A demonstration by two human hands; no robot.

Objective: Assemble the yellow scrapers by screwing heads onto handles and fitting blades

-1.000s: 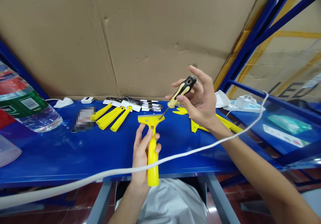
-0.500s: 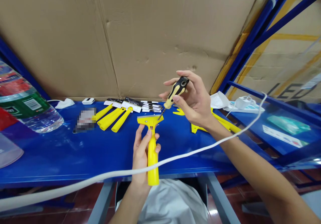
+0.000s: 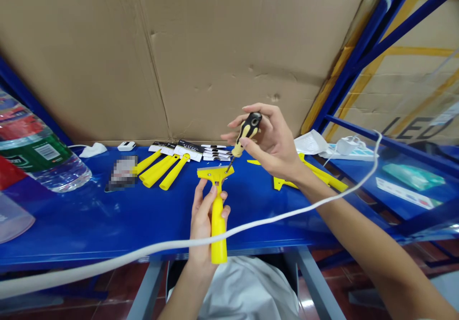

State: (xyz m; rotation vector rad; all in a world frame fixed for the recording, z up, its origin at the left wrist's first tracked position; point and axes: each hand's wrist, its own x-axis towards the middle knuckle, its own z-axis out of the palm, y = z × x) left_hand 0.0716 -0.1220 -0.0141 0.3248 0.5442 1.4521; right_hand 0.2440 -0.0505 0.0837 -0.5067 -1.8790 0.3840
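Note:
My left hand grips a yellow scraper by its upright handle, with the wide head and its thin blade edge at the top. My right hand holds a screwdriver with a black and cream handle between thumb and fingers. The screwdriver leans, and its tip meets the right side of the scraper head, where a screw seems to sit. Several yellow handles lie on the blue table to the left. More yellow scraper parts lie behind my right wrist, partly hidden.
A white cable crosses in front of my left wrist and right forearm. Small printed cards lie at the back. A large water bottle stands at left; cardboard walls the rear. White packaging rests at right.
The screwdriver handle has swung slightly left and my right hand has turned with it. Its tip stays at the same spot on the scraper, which is held nearly still.

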